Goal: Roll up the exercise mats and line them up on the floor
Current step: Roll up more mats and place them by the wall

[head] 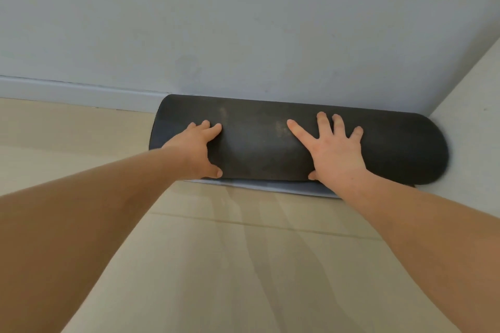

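Note:
A rolled black exercise mat [259, 140] lies on the floor against the wall, its right end in the room's corner. A thin strip of its loose edge [259, 187] shows beneath the roll on my side. My left hand [197, 150] rests on the roll's left part, fingers over the top and thumb at the lower edge. My right hand [334, 149] presses on the right part with fingers spread and straight, thumb at the lower edge.
A grey wall [243, 21] with a pale baseboard [75, 92] runs behind the roll. A second wall [473, 127] meets it on the right, forming a corner. Beige tiled floor [243, 265] stretches toward me between my forearms.

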